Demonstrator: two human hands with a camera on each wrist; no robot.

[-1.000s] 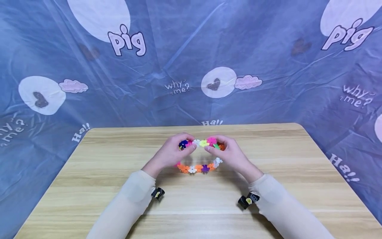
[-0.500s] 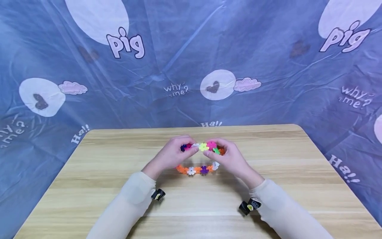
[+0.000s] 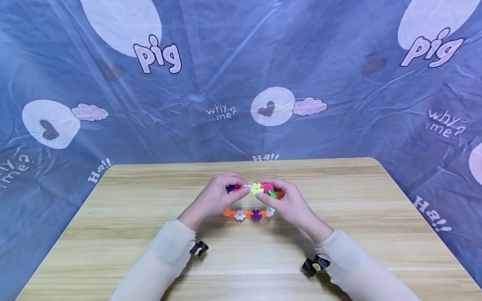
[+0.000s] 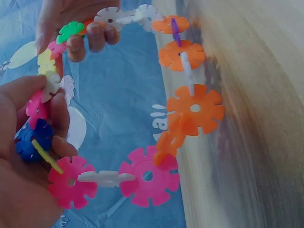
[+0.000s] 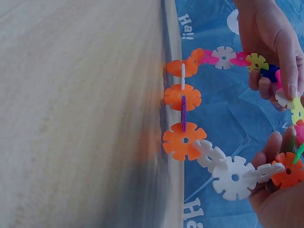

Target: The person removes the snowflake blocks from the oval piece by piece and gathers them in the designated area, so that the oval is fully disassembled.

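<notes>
Notched plastic snowflake discs are slotted together into a loop, held up off the table by both hands. My left hand (image 3: 216,196) pinches a white disc (image 4: 51,87) between thumb and fingers, with pink and blue discs (image 4: 34,140) against the palm. Close beside it, my right hand (image 3: 284,200) grips the yellow disc (image 3: 257,188) and the pink disc (image 3: 267,187). The loop's lower side, with orange discs (image 4: 195,109), a purple disc (image 3: 256,215) and white discs (image 5: 233,178), hangs free below the hands. Whether the white and yellow discs are fully joined, I cannot tell.
A light wood-grain table (image 3: 241,259) lies under the hands. Behind it and at both sides hangs a blue printed cloth (image 3: 211,83). Each wrist carries a small black camera (image 3: 315,266).
The hands and loop have sunk slightly in the head view. The white disc at the left fingertips has turned nearly edge-on, and the yellow disc shows more fully.
</notes>
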